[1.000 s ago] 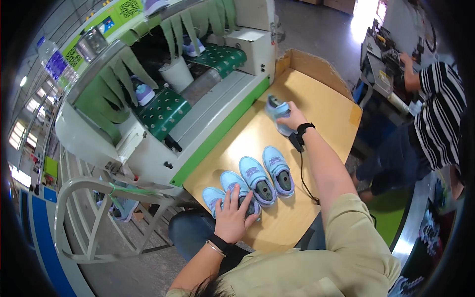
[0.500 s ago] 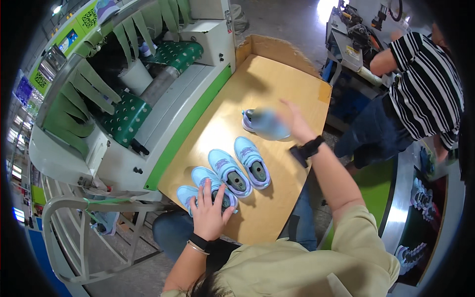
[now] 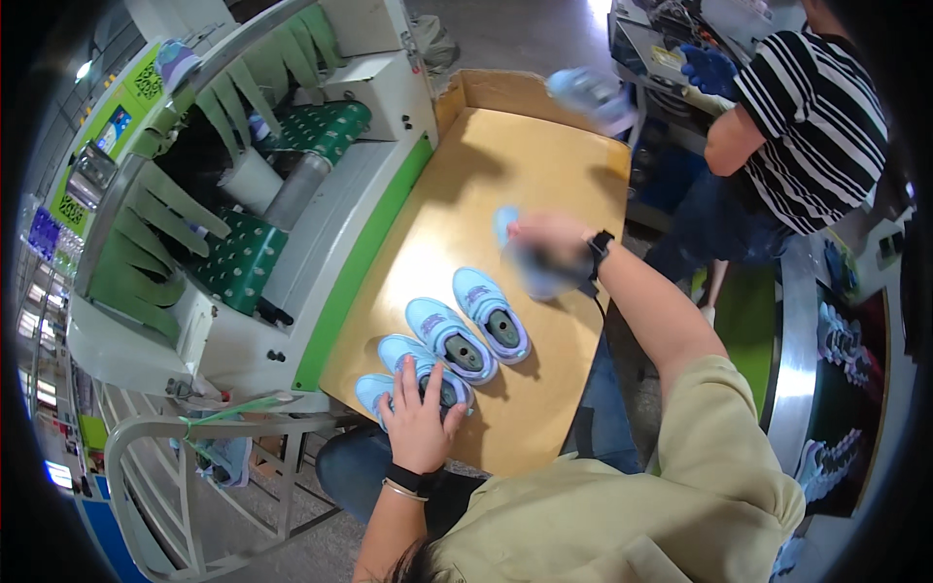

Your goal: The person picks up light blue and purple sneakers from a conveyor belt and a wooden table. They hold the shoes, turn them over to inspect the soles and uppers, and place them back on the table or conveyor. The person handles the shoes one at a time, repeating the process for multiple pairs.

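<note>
Pale blue uppers with lilac trim mark the four shoes lined up aslant on the wooden desk [image 3: 530, 418], toes pointing away from the wearer: a leftmost shoe [image 3: 372, 389], a second shoe [image 3: 398, 349], a third shoe [image 3: 437, 325] and a rightmost shoe [image 3: 476, 289]. The left hand [image 3: 420, 430] lies over the second shoe, its fingers spread across the upper and opening. The right hand [image 3: 554, 240] is at a blurred shoe [image 3: 506, 222] farther up the desk — whether its fingers pinch it or merely touch it, one cannot tell. Another blurred shoe [image 3: 591, 99] shows by the far cardboard edge [image 3: 530, 95]. Dark inserts fill the nearer openings, so each shoe probably feels light, soft in the upper but stiffer from within, and hardly fragile; the heel collar or the sides at midfoot would likely give the surest hold — the smooth toe perhaps slipping more easily
</note>
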Motion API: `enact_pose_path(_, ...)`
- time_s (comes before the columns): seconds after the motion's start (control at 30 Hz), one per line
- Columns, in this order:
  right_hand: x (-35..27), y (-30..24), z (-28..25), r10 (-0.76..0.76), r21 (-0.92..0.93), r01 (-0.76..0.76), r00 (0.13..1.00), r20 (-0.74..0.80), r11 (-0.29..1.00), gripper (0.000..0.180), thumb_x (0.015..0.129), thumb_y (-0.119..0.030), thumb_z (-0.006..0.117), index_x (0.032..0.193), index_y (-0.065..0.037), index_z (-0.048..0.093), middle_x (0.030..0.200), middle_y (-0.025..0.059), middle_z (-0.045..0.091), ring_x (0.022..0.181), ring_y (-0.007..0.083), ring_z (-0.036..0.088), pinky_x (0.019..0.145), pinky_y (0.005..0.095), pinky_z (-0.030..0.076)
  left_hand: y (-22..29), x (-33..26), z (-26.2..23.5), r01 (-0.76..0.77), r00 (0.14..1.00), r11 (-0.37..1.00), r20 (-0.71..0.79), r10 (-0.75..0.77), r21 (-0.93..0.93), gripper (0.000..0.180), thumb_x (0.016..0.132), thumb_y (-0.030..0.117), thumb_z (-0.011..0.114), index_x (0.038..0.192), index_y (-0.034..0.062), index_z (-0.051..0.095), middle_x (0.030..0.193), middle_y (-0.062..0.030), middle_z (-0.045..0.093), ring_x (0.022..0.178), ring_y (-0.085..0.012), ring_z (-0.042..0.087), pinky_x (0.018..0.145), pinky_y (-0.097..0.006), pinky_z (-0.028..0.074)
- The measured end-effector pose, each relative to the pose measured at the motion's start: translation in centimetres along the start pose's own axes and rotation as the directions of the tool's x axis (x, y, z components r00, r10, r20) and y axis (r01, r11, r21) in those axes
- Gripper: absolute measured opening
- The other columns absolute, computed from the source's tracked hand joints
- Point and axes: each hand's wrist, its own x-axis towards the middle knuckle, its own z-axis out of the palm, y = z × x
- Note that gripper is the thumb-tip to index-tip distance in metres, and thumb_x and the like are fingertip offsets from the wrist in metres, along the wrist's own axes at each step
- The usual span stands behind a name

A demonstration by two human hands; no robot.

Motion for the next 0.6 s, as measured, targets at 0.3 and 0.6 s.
enact_pose_path(0.3,-9.9,5.0,8.4,-0.291,-0.222,0.231,0.91,-0.296,0.947,0.064,0.098,-0.044,0.065,0.145,-0.005,0.046,0.145,0.0212,0.043,0.139,0.0328,0.039,0.117,0.0406,0.031,0.4,0.4,-0.1,-0.012,0.999,1.0,0.052,0.012,0.008,0.073,0.086,0.041,0.071,0.15,0.0147,0.047,0.161,-0.0231,0.028,0.142,-0.0401,0.036,0.109,-0.06,0.027)
enact_pose_path(0.6,-1.1,-3.4,3.5,-0.372,-0.579,0.194,0.905,-0.206,0.792,0.068,0.092,-0.05,0.07,0.136,0.0,0.056,0.136,0.0243,0.059,0.128,0.0371,0.056,0.109,0.0427,0.044,0.2,0.3,-0.1,-0.022,1.0,0.999,0.011,0.021,0.025,0.071,0.085,0.043,0.072,0.147,0.0144,0.051,0.158,-0.0242,0.033,0.14,-0.0407,0.039,0.107,-0.057,0.03)
